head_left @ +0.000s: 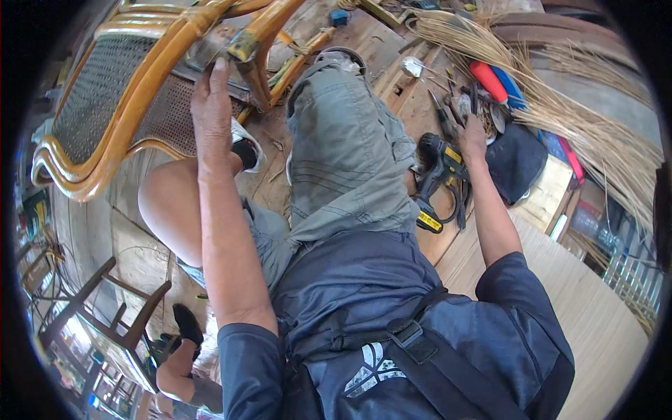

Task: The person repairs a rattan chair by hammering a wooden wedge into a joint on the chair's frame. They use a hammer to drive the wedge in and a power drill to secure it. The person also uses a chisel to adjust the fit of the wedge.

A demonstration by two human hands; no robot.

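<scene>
A cane-webbed wooden chair with a glossy yellow-brown frame lies tipped over at the upper left. My left hand reaches to the dark edge of its seat, fingers closed on it and partly hidden. Just beyond the fingertips, a yellow-and-black piece sits against a chair leg. At the upper right my right hand is among hand tools, its fingers closed around something I cannot make out. Close to that hand are a screwdriver and a yellow-and-black cordless drill.
Long cane strands spread across the upper right, by a red bottle-shaped object and a black cloth item. A pale wooden board lies on my right. Another person's leg and a dark stool frame show at the lower left.
</scene>
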